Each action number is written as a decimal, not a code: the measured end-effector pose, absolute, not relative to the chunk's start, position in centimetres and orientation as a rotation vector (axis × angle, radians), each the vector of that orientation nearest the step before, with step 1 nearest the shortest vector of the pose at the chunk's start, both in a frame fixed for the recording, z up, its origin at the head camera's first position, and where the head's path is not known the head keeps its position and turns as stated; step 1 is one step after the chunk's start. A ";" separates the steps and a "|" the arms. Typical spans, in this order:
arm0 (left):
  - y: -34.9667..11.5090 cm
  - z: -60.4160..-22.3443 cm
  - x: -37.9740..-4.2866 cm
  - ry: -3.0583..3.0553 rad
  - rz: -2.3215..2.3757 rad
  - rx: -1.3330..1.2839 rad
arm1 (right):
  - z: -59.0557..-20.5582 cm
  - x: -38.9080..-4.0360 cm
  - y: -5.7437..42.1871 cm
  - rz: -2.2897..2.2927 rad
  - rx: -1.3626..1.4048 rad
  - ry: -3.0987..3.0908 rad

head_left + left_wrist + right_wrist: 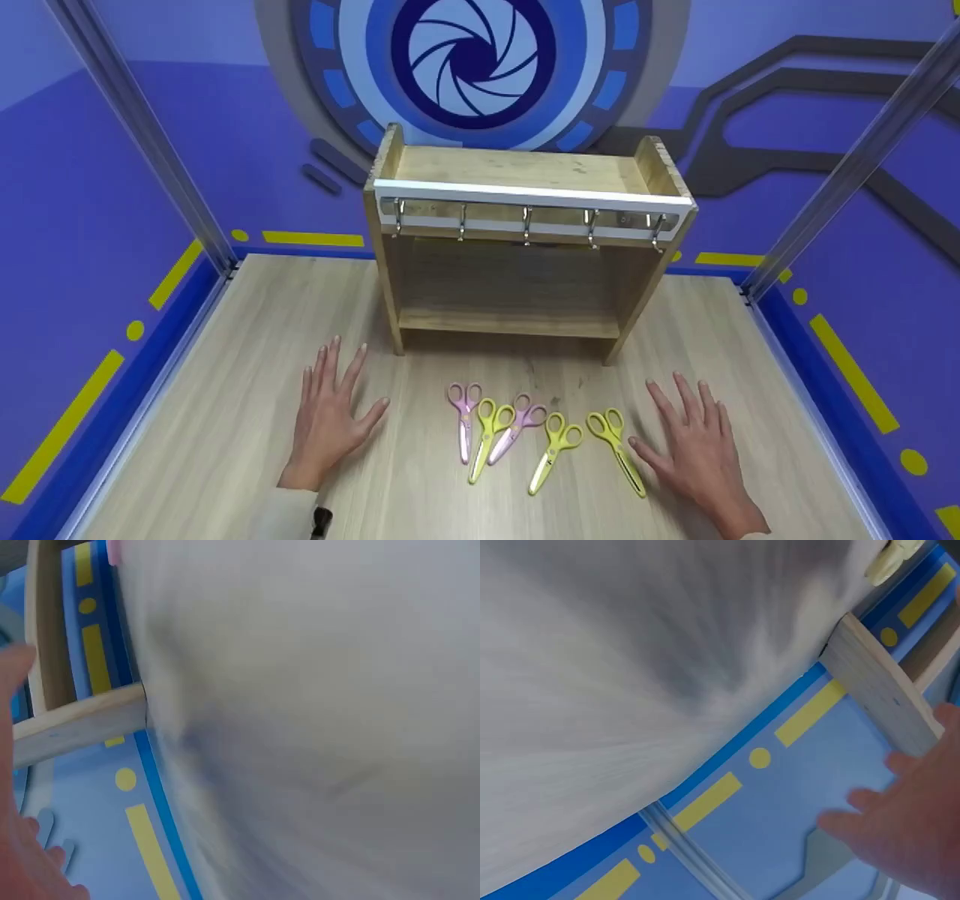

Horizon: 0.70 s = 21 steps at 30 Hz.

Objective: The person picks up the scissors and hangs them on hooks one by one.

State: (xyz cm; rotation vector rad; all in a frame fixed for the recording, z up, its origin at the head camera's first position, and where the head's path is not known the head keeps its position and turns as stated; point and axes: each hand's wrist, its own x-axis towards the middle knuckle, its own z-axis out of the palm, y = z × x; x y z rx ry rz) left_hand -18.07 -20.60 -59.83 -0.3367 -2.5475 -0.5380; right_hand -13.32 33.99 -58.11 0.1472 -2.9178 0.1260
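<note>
Scissors (541, 439) lie between flat left hand (328, 420), right hand (697, 450).

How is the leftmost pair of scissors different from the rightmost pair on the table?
The leftmost scissors are pink, the rightmost scissors yellow-green. The leftmost lie almost straight with the blades toward the person; the rightmost slant with the tips toward the right hand. The leftmost lie close beside a yellow pair; the rightmost lie apart from theirs. Both lie flat, closed, handles toward the wooden rack.
</note>
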 end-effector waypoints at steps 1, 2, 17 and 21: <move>-20.5 -59.7 -18.3 -2.528 -0.572 -0.332 | -57.9 -13.4 33.8 0.141 0.147 -2.949; -20.4 -59.4 -18.6 -2.506 -0.616 -0.328 | -57.8 -13.5 33.6 0.162 0.151 -2.980; -17.2 -55.5 -24.8 -2.389 -1.371 -0.171 | -56.5 -13.7 31.5 0.356 0.177 -3.264; -16.2 -55.3 -25.9 -2.356 -1.512 -0.131 | -56.7 -13.2 31.2 0.405 0.165 -3.291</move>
